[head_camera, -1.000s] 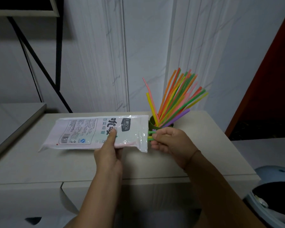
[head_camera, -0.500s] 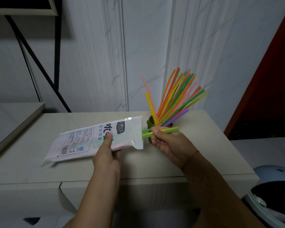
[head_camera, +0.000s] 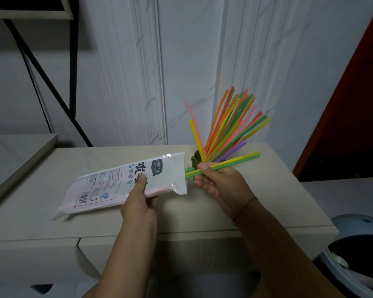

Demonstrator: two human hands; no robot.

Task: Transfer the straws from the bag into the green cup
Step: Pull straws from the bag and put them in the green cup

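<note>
Grips the bag (head_camera: pixel 116 186), left hand (head_camera: pixel 139 206), left of the green cup (head_camera: pixel 196 160), mouth tipped toward it for a short pull; pinches a few straws (head_camera: pixel 241 160) (tails bagged) in the right hand (head_camera: pixel 222 186) before the cup

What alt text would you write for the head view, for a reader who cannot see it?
A person's right hand pinches a few green and yellow straws, partly out of the open end of a plastic straw bag held by the left hand at a pale countertop. Behind them a green cup holds a fan of coloured straws.
</note>
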